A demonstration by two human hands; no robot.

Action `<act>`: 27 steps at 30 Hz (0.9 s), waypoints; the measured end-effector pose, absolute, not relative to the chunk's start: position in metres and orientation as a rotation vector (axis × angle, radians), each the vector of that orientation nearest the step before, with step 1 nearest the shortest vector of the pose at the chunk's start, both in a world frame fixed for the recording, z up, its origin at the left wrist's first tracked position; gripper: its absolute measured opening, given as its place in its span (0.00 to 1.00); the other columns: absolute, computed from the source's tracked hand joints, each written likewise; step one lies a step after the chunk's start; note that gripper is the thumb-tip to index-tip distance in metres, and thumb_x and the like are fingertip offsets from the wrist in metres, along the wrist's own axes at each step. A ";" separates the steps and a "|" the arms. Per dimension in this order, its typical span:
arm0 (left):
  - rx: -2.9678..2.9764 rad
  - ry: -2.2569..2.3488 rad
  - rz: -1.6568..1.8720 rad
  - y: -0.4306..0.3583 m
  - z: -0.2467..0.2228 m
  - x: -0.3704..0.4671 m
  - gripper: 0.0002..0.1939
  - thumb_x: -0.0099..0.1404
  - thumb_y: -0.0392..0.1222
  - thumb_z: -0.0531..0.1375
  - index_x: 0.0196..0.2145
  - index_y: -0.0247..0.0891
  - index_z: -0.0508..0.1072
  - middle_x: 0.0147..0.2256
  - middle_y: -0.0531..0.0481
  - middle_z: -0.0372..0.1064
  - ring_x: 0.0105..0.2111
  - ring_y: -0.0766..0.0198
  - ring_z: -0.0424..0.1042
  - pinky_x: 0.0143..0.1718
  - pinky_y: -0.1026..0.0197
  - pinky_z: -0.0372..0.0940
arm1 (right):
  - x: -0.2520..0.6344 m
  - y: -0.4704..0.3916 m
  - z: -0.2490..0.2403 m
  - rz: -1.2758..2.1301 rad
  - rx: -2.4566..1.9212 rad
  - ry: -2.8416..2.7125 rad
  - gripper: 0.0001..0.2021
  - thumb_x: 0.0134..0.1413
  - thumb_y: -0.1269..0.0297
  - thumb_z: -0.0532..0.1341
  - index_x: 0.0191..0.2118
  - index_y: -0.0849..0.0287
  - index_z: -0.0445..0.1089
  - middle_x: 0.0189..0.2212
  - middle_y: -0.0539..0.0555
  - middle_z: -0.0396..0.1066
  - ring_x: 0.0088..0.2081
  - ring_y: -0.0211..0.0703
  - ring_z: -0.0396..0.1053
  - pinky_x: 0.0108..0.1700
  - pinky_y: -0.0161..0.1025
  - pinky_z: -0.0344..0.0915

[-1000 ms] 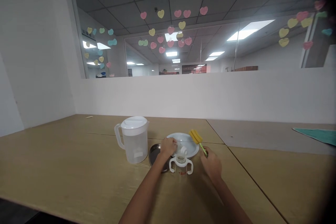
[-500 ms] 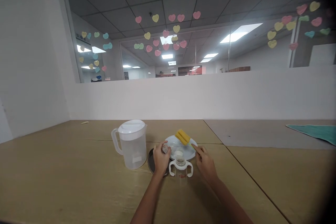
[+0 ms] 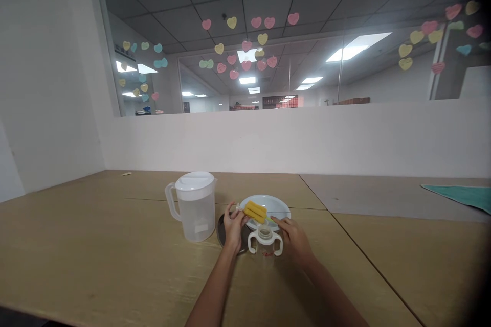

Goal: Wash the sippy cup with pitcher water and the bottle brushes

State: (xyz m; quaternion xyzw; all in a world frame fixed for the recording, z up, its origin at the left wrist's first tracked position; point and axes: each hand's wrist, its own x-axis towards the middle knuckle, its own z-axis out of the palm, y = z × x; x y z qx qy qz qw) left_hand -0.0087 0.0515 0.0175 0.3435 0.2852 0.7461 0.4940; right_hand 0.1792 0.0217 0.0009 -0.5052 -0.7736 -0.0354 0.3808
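My right hand (image 3: 294, 237) is closed on the thin handle of a yellow sponge brush (image 3: 255, 211), which points left. The brush head meets my left hand (image 3: 233, 227), whose fingers are closed round a small clear-whitish piece (image 3: 238, 207), mostly hidden by fingers and sponge. Between my wrists stands an uncapped clear baby bottle (image 3: 265, 250) with two white side handles. Beyond it lies a white oval plate (image 3: 282, 204), under the brush. Partly beneath my left hand is a dark round tray (image 3: 244, 245).
A clear plastic pitcher (image 3: 197, 217) with a white lid stands left of my left hand. A teal cloth (image 3: 460, 195) lies far right. Seams cross the wooden table (image 3: 115, 255), and a white wall (image 3: 238, 143) rises behind it.
The sponge brush has moved left and down from over the plate to the small piece in my left hand. The view has shifted slightly.
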 end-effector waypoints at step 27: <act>1.160 0.928 1.772 0.052 0.017 -0.008 0.33 0.44 0.40 0.66 0.48 0.34 0.62 0.28 0.50 0.72 0.26 0.67 0.72 0.31 0.65 0.65 | 0.191 0.018 0.003 -0.442 -1.251 -2.003 0.26 0.52 0.77 0.47 0.56 0.52 0.61 0.34 0.53 0.71 0.34 0.37 0.68 0.36 0.30 0.63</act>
